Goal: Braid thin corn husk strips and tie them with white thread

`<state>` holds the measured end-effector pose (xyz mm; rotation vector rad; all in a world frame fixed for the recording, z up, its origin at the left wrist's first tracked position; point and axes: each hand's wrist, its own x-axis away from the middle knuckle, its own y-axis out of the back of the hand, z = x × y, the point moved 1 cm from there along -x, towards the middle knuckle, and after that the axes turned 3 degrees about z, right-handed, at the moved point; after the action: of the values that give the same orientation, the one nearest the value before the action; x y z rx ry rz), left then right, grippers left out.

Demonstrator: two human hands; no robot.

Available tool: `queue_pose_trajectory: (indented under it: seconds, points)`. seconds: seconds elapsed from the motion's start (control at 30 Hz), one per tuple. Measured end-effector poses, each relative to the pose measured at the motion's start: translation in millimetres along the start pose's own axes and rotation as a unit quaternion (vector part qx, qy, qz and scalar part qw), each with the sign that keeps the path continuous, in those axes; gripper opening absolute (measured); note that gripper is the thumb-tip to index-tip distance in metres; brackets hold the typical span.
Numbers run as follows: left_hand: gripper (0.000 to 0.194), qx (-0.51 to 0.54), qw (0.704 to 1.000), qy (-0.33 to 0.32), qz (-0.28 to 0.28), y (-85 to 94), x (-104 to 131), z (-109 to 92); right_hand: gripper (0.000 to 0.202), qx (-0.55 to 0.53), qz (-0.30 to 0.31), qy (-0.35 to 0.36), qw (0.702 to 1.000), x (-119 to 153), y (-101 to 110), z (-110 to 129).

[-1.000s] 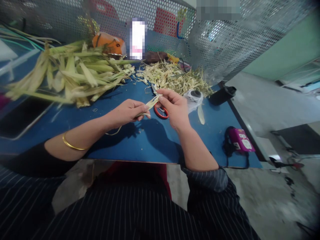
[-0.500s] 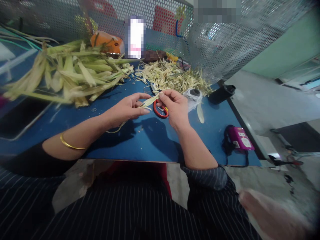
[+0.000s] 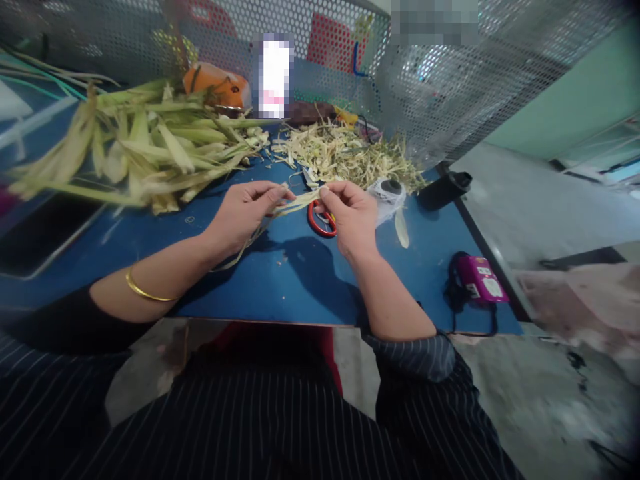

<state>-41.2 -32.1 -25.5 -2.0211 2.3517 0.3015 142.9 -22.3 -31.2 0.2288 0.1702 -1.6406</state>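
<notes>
Between my two hands stretches a thin, pale corn husk strip (image 3: 304,199). My left hand (image 3: 249,212) is closed on its left part, thumb against the fingers, and a loose tail of the strip hangs below that hand toward the table. The thumb and forefinger of my right hand (image 3: 354,217) pinch the other end. Red-handled scissors (image 3: 320,225) lie on the blue table just beneath the strip, partly hidden by my right hand. Beyond my hands are a heap of shredded husk (image 3: 340,155) and, to the left, a pile of whole corn husks (image 3: 145,143).
A roll in white plastic (image 3: 390,193) and a black cylinder (image 3: 445,190) stand right of my hands. A purple box (image 3: 483,279) with a black strap sits near the right edge. Perforated metal mesh (image 3: 340,40) closes off the back. A dark tray (image 3: 50,230) lies at left.
My left hand has closed its fingers on the strip and shifted slightly left and up. The strip now looks split into finer strands. A blurred pinkish shape at right has moved up behind the table.
</notes>
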Motion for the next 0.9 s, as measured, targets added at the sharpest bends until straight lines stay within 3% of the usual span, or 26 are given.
queue_pose_trajectory:
  seconds: [0.1,0.27,0.5,0.67,0.8,0.9]
  points:
    - [0.025,0.083,0.994,0.063,-0.022,9.2,-7.3,1.1,0.01,0.015,0.03,0.006,0.999,1.8,1.3,5.9]
    - [0.028,0.138,0.984,0.11,-0.01,9.9,-8.2,0.0,0.013,0.043,0.179,0.011,0.983,12.2,-5.3,14.4]
    - [0.026,0.181,0.963,0.18,0.084,-11.9,4.1,2.9,0.01,0.127,0.132,0.076,0.98,19.2,-11.9,5.2]
    - [0.026,0.163,0.963,0.19,0.095,-10.9,4.2,5.7,0.01,0.135,0.124,0.076,0.98,19.2,-10.5,2.5]
    - [0.023,0.168,0.961,0.19,0.109,-8.8,3.6,6.6,0.025,0.124,0.142,0.057,0.98,17.5,-10.0,0.7]
    - [0.022,0.151,0.962,0.196,0.114,-8.3,4.1,4.3,0.014,0.116,0.165,0.049,0.978,16.4,-10.3,-0.1]
